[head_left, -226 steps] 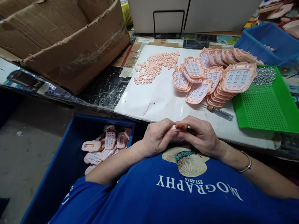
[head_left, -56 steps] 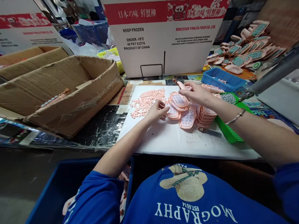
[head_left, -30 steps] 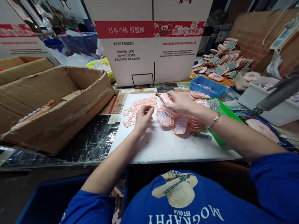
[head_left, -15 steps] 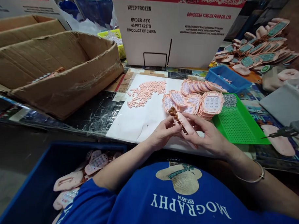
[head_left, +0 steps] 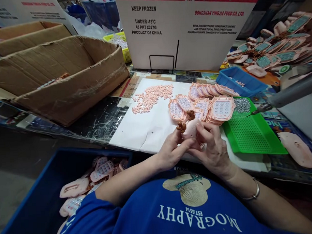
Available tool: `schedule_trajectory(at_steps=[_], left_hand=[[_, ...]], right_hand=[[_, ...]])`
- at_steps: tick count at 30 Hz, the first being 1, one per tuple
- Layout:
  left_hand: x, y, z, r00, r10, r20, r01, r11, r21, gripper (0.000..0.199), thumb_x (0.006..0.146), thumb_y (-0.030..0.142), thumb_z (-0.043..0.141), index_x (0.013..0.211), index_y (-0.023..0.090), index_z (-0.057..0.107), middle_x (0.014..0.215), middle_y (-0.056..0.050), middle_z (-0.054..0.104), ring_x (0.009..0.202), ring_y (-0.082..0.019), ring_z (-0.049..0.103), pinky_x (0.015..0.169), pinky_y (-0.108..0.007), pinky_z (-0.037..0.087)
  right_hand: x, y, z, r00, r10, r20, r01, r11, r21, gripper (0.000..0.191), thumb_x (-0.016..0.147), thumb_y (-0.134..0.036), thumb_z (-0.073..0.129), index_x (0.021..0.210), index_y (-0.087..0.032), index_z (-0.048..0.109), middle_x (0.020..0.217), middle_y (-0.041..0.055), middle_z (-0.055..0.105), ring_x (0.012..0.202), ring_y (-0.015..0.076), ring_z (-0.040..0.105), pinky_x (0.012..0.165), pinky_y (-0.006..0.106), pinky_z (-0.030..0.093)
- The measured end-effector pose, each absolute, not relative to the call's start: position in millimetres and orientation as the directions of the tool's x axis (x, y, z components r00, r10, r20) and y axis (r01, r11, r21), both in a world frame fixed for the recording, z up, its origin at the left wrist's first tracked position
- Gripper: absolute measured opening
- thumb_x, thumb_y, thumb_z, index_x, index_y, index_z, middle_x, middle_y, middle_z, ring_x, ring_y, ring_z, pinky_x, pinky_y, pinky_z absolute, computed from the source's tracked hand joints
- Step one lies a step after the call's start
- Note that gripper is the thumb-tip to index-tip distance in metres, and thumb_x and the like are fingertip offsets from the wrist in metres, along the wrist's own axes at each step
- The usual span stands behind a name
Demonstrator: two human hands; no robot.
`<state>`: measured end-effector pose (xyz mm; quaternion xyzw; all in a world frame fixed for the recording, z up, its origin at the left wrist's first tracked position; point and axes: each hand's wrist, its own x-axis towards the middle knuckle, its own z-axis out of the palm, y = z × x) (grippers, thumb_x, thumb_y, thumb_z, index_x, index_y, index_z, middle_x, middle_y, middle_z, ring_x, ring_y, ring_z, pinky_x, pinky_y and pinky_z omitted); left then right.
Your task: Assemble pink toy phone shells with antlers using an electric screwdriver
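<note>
My left hand (head_left: 171, 149) and my right hand (head_left: 213, 149) both grip a pale pink plastic toy casing (head_left: 191, 128) above the front edge of a white sheet (head_left: 156, 130). Two brown antler-shaped pieces stick out of its far end. Its rounded face is turned up, and fingers cover much of its sides. Just beyond it lie pink panels with white button grids (head_left: 221, 108), some stacked and some fanned out. Small pink pieces (head_left: 151, 98) are heaped on the sheet farther left.
A power screwdriver (head_left: 269, 104) reaches in from the right over a green tray (head_left: 256, 137) holding small screws. Behind sits a blue bin (head_left: 243, 81). A cardboard box (head_left: 75, 82) stands left; a blue tub (head_left: 40, 189) with toy casings is below. Another pink casing (head_left: 297, 149) lies right.
The casing has turned in my hands, so its rounded face and both antler pieces now show. The screwdriver has shifted up and left, over the tray.
</note>
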<state>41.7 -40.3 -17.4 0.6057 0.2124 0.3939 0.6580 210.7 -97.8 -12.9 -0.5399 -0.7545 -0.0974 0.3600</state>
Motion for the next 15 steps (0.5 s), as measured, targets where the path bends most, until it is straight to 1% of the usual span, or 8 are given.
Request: schedule_trajectory(at_steps=[2,3,6,8,10,11,13,15], left_hand=[[39.3,-44.7,-13.9,0.527,0.828,0.190,-0.223,-0.081,0.971,0.042,0.095,0.041,0.057,0.129,0.018,0.060,0.120,-0.011,0.069,0.112,-0.027,0.065,0.102,-0.040,0.049],[36.2,-46.1,-11.7,0.507,0.839,0.196,-0.202,-0.106,0.974,0.040,0.095,0.039,0.057,0.129,0.018,0.060,0.121,-0.012,0.069,0.112,-0.027,0.064,0.103,-0.041,0.048],[22.8,-47.9,-3.0,0.572,0.782,0.246,-0.140,-0.203,0.969,0.040,0.092,0.032,0.060,0.130,0.017,0.060,0.121,-0.013,0.069,0.116,-0.028,0.063,0.106,-0.041,0.046],[15.5,-48.8,2.9,0.647,0.712,0.273,-0.104,-0.272,0.957,0.041,0.091,0.028,0.061,0.131,0.017,0.060,0.120,-0.014,0.070,0.119,-0.029,0.063,0.107,-0.040,0.046],[13.0,-50.5,6.6,0.694,0.666,0.272,-0.086,-0.298,0.951,0.041,0.094,0.028,0.057,0.133,0.017,0.057,0.123,-0.014,0.069,0.123,-0.028,0.061,0.109,-0.040,0.045],[13.6,-51.7,7.4,0.695,0.666,0.271,-0.084,-0.300,0.950,0.040,0.096,0.029,0.054,0.134,0.018,0.056,0.124,-0.014,0.068,0.124,-0.027,0.060,0.109,-0.039,0.045],[17.0,-54.4,6.7,0.663,0.696,0.275,-0.084,-0.296,0.952,0.037,0.099,0.033,0.048,0.132,0.018,0.055,0.125,-0.012,0.067,0.121,-0.025,0.061,0.106,-0.036,0.046],[21.0,-57.0,4.3,0.616,0.736,0.281,-0.080,-0.296,0.952,0.036,0.099,0.036,0.049,0.128,0.018,0.057,0.120,-0.011,0.068,0.113,-0.024,0.063,0.101,-0.034,0.048]], right_hand=[[207.6,-99.8,-15.8,-0.135,0.752,0.645,0.884,0.385,-0.265,0.078,0.088,-0.052,0.070,0.153,-0.030,0.032,0.125,0.0168,0.053,0.106,0.0318,0.061,0.074,0.041,0.061],[208.0,-100.6,-14.8,-0.116,0.770,0.627,0.857,0.396,-0.328,0.074,0.089,-0.054,0.069,0.150,-0.029,0.036,0.125,0.0163,0.055,0.106,0.0311,0.062,0.076,0.042,0.061],[214.2,-101.7,-3.2,-0.035,0.859,0.511,0.659,0.404,-0.635,0.054,0.095,-0.053,0.060,0.141,-0.027,0.049,0.120,0.0119,0.061,0.101,0.0249,0.065,0.082,0.038,0.060],[218.9,-101.1,7.2,-0.036,0.900,0.435,0.532,0.386,-0.754,0.035,0.098,-0.048,0.059,0.124,-0.025,0.061,0.109,0.0078,0.065,0.095,0.0210,0.065,0.079,0.033,0.057],[221.2,-99.8,15.2,-0.066,0.913,0.403,0.476,0.384,-0.791,0.023,0.097,-0.045,0.062,0.101,-0.023,0.067,0.094,0.0042,0.066,0.088,0.0182,0.063,0.075,0.030,0.053],[221.2,-99.2,17.7,-0.062,0.913,0.402,0.461,0.384,-0.800,0.024,0.096,-0.045,0.063,0.092,-0.022,0.066,0.087,0.0028,0.065,0.083,0.0170,0.062,0.073,0.029,0.051],[219.4,-98.5,20.0,-0.003,0.916,0.401,0.432,0.363,-0.826,0.027,0.095,-0.047,0.065,0.085,-0.022,0.064,0.080,0.0011,0.062,0.075,0.0153,0.058,0.070,0.028,0.048],[217.0,-98.9,19.9,0.035,0.926,0.377,0.397,0.333,-0.855,0.030,0.092,-0.049,0.068,0.083,-0.021,0.063,0.077,0.0008,0.061,0.073,0.0148,0.057,0.067,0.028,0.048]])
